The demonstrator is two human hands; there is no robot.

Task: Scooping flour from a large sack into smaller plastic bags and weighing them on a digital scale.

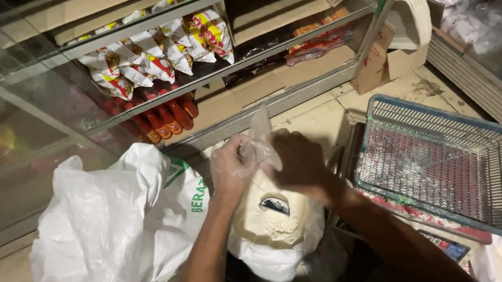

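My left hand and my right hand are both closed on the top of a small clear plastic bag, whose twisted neck sticks up between them. Below my hands an open white sack holds pale flour-like powder, with a scoop or cup lying in it. My left hand looks covered by thin clear plastic.
A large white plastic sack stands at the left. A blue mesh basket sits at the right on a patterned mat. A glass shelf case behind holds snack packets and red sachets. Clear bags fill shelves at the far right.
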